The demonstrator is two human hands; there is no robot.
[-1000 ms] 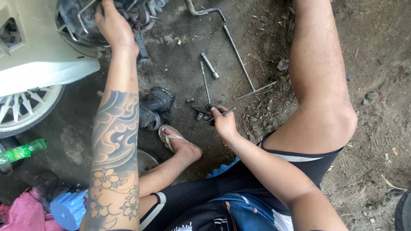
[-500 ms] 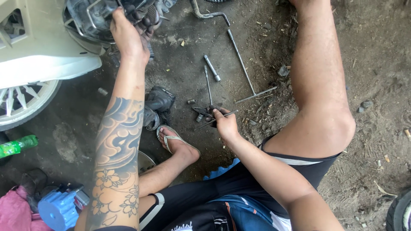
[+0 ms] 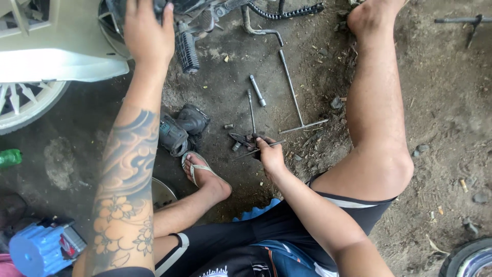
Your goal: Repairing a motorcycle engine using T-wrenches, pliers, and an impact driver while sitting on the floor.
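Observation:
My left hand (image 3: 148,36) reaches up to the dark engine parts (image 3: 192,15) of a pale scooter (image 3: 51,46), its fingers curled on a part above the ribbed footpeg (image 3: 187,51). Down on the dirt, my right hand (image 3: 269,156) pinches a thin metal tool (image 3: 256,150) among small tools, next to dark pliers (image 3: 240,138). A long T-handle wrench (image 3: 293,92), a short socket bar (image 3: 257,90) and a thin rod (image 3: 251,110) lie just beyond that hand.
A dark power tool (image 3: 179,131) lies by my sandalled foot (image 3: 202,172). The scooter's spoked wheel (image 3: 23,105) is at the left, a blue container (image 3: 38,249) at bottom left, a green bottle (image 3: 9,157) at the left edge, a tyre (image 3: 469,259) at bottom right.
The view has tilted upward and closer, so everything sits lower in frame. My left hand stays on the engine parts. My right hand stays at the small tools on the ground.

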